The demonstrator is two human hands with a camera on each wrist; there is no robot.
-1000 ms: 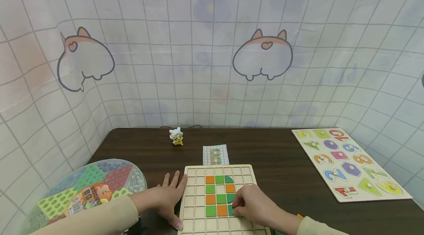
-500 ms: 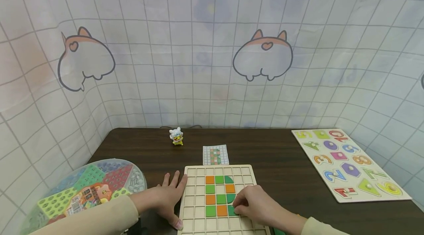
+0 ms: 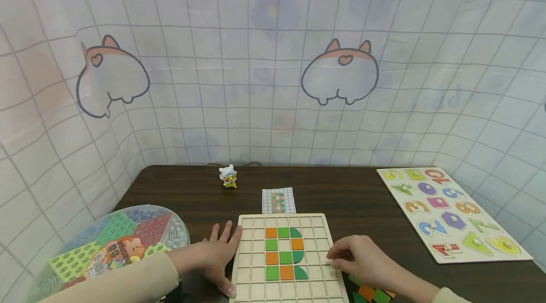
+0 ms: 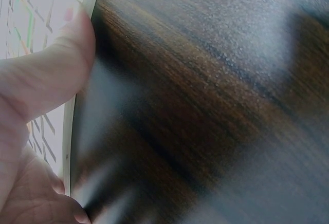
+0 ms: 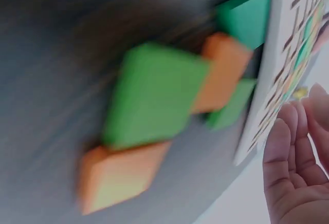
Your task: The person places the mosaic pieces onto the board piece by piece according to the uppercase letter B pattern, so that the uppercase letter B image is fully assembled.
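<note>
A pale gridded board (image 3: 251, 289) holds green and orange squares and several dark green rounded pieces, the lowest of these (image 3: 300, 273) lying in its cell. My left hand (image 3: 215, 255) rests along the board's left edge with its fingers spread; in the left wrist view the thumb (image 4: 56, 64) lies on the edge. Over the board's right edge is my right hand (image 3: 362, 260), fingers bent loosely with nothing visible between them. Loose pieces (image 3: 381, 296) lie on the table beneath it; the right wrist view shows green (image 5: 154, 95) and orange (image 5: 123, 175) blocks beside the board.
Behind the board lies a small printed pattern card (image 3: 278, 200). A white and yellow figurine (image 3: 228, 176) stands further back. A round clear-covered game set (image 3: 115, 246) lies at the left, a number and shape puzzle board (image 3: 452, 220) at the right.
My right hand has let go of the dark green rounded piece in the lowest filled row and moved right to the board's edge, uncovering loose pieces. My left hand has stayed in place.
</note>
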